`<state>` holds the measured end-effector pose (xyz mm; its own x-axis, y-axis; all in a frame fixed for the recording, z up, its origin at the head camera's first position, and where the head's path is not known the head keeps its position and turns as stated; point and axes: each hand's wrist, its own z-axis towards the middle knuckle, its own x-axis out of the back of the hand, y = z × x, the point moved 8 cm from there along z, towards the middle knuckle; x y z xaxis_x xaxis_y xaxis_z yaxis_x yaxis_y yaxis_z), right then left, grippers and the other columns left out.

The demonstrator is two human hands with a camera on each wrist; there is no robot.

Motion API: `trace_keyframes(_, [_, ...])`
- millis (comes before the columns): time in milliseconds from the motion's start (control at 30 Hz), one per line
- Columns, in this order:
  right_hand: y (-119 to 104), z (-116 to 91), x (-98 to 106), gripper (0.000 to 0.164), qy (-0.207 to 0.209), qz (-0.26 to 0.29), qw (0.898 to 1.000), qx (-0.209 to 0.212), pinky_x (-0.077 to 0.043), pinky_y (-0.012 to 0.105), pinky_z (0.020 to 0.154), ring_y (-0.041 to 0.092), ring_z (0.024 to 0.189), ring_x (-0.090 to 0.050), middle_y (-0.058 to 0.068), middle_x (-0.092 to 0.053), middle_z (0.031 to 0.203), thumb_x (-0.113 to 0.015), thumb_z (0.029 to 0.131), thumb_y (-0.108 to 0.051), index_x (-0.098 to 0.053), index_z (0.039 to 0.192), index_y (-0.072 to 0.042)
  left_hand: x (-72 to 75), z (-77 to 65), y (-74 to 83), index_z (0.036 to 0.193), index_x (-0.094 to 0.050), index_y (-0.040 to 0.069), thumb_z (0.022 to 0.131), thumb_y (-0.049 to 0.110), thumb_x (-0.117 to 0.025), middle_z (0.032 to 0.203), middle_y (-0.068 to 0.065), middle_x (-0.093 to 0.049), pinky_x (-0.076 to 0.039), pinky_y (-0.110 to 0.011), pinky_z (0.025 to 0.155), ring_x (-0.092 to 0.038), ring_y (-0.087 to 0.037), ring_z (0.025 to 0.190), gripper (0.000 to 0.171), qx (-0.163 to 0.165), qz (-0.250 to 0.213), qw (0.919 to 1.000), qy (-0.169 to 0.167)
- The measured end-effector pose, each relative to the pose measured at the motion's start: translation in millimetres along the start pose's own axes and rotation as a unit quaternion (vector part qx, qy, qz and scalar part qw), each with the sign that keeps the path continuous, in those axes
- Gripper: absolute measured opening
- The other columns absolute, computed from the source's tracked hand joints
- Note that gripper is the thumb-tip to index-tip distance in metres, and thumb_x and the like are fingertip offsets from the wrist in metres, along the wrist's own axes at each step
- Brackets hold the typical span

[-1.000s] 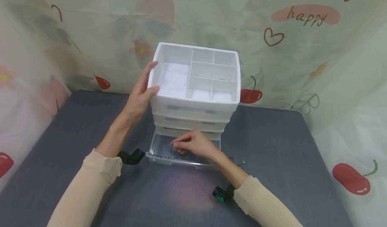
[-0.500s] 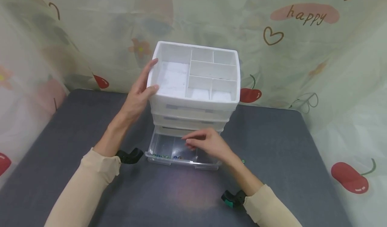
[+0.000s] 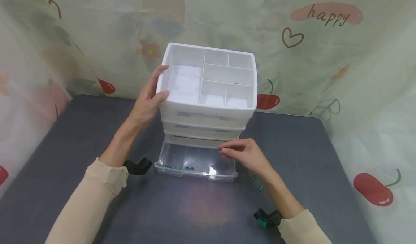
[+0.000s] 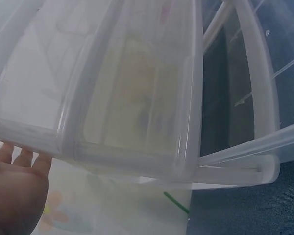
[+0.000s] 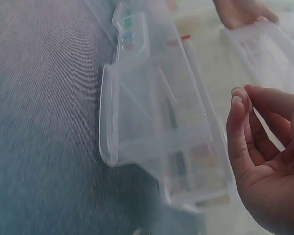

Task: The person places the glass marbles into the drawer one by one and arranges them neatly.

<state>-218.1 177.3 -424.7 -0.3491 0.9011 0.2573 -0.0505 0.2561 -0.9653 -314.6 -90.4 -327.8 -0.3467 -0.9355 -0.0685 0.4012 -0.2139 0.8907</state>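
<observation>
A white plastic drawer unit (image 3: 208, 108) stands on the table, its top divided into compartments. My left hand (image 3: 144, 99) grips its left rim, thumb on the near side. At the bottom, a clear drawer (image 3: 198, 157) is pulled out; dividers split it into sections. Several marbles (image 3: 170, 167) lie along the front of its left section, and two marbles (image 3: 189, 168) sit in the middle one. My right hand (image 3: 251, 157) hovers over the drawer's right end, thumb and forefinger near each other. I see nothing held between them. In the right wrist view, its fingertips look close together.
On the dark grey table (image 3: 156, 208), a marble (image 3: 254, 177) and a green marble (image 3: 261, 188) lie right of the drawer, near my right forearm. A patterned curtain (image 3: 214, 16) hangs behind and at both sides.
My right hand has moved right, from over the left and middle sections to the drawer's right end. One marble has shifted left, towards the left section's group. My left hand keeps its grip.
</observation>
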Motion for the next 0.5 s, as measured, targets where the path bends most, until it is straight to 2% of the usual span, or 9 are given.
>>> trace_keyframes(233, [4, -15, 19, 0.022, 0.022, -0.020, 1.000, -0.005, -0.056, 0.034, 0.080, 0.034, 0.092, -0.070, 0.010, -0.074, 0.101, -0.075, 0.089, -0.018, -0.077, 0.108, -0.008, 0.5, 0.0, 0.2, 0.151, -0.034, 0.011, 0.095, -0.002, -0.047, 0.157, -0.004, -0.026, -0.030, -0.033, 0.102, -0.029, -0.021, 0.134, 0.059, -0.003, -0.002, 1.0000, 0.006])
trace_keyframes(367, [8, -23, 29, 0.027, 0.035, -0.029, 0.999, -0.014, -0.056, 0.034, 0.080, 0.030, 0.090, -0.071, 0.011, -0.074, 0.102, -0.075, 0.089, -0.019, -0.075, 0.111, -0.003, 0.6, 0.5, -0.8, 0.150, -0.035, 0.012, 0.096, -0.001, -0.047, 0.157, -0.002, -0.027, -0.030, -0.034, 0.101, -0.029, -0.021, 0.134, 0.058, -0.003, -0.001, 1.0000, 0.005])
trace_keyframes(500, [14, -32, 40, 0.033, 0.051, -0.032, 0.998, -0.023, -0.056, 0.035, 0.080, 0.033, 0.092, -0.070, 0.012, -0.073, 0.103, -0.076, 0.089, -0.019, -0.072, 0.114, 0.002, -0.5, 0.9, -0.9, 0.150, -0.035, 0.011, 0.095, -0.001, -0.047, 0.157, -0.002, -0.026, -0.029, -0.035, 0.102, -0.029, -0.020, 0.134, 0.057, -0.006, 0.001, 1.0000, 0.006])
